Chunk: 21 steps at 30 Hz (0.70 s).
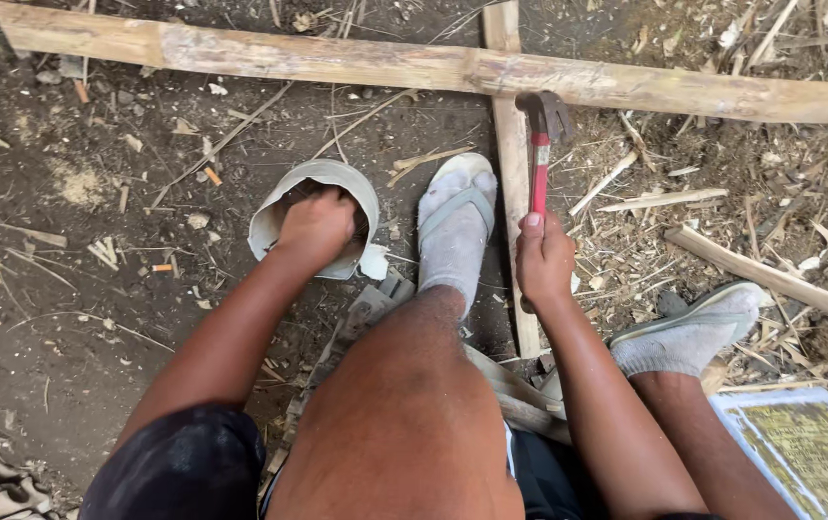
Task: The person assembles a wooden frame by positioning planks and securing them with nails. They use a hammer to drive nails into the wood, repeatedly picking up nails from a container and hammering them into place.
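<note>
My left hand [316,227] reaches into a small white container [279,197] that lies on the dirt; its fingers are hidden inside. My right hand [543,260] grips the red handle of a hammer [540,144], whose dark metal head points up toward a long bamboo pole [337,60]. That pole lies across the top of the view and crosses a thin wooden slat [510,144] running toward me. My left foot in a grey sock and sandal [455,226] rests beside the slat, between the two hands.
My other socked foot in a sandal [698,332] sits at the right among dry sticks and straw [722,202]. A printed sheet [809,453] lies at the bottom right. Bare dirt with wood chips [77,241] spreads to the left.
</note>
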Motion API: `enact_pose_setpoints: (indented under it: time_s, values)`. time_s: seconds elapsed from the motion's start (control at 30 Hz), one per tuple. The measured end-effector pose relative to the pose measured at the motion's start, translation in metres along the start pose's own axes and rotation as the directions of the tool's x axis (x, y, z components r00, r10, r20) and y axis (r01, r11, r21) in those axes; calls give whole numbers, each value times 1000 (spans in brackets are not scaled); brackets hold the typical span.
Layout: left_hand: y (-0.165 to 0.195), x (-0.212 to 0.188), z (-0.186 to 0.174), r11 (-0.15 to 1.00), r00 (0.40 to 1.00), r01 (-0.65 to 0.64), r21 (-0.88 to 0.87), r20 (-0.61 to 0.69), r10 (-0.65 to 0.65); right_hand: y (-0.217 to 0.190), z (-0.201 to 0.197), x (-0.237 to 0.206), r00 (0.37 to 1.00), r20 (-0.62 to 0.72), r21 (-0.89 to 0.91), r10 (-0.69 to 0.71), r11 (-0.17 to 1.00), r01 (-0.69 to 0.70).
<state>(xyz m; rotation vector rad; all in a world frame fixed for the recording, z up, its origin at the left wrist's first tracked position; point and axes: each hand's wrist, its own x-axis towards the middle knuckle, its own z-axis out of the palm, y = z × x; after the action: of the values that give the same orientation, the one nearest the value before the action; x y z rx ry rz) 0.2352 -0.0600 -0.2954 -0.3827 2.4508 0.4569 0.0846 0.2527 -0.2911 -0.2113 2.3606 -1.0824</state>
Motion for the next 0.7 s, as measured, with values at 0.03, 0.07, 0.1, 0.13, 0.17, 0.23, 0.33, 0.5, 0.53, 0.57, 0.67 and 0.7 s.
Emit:
enact_pose_setpoints:
  time_s: [0.03,0.07,0.1,0.13,0.17,0.23,0.33,0.5,0.53,0.57,0.67,0.7]
  values:
    - [6,-7,-9,995,997,71,-69,10,-71,0,-1,3,1000,-10,-10,-16,1000,16]
    - [12,-20,-19,983,992,122,-140,35,-119,1,-2,8,999,-19,-20,-31,999,31]
    - [16,-37,-29,963,985,173,-206,61,-164,2,-3,12,1000,4,-72,-6,997,6]
    - [22,-49,-39,937,974,224,-269,85,-208,4,-4,17,1000,24,-122,17,992,-14]
    - [31,-53,-48,931,989,100,-350,-71,-133,5,-4,21,998,41,-173,39,984,-32]
    - [49,-58,-62,878,926,-164,-450,-377,-20,8,-3,27,999,17,-220,-39,975,42]
    - [80,-21,-74,718,848,-338,-608,-528,-48,12,-3,31,999,32,-204,-37,978,43]
    - [121,110,-76,680,850,-347,-646,-523,-62,18,-6,31,998,66,-176,13,984,-1]
    - [124,133,-74,698,862,-320,-641,-502,-65,19,-7,32,997,73,-187,10,982,3]
    - [125,151,-70,683,832,-397,-612,-555,-14,20,-8,32,997,80,-196,5,981,10]
    - [121,187,-57,649,730,-561,-514,-677,96,22,-10,34,996,89,-184,0,983,16]
    - [119,191,-51,653,720,-570,-499,-686,105,22,-10,34,995,102,-197,25,980,-4]
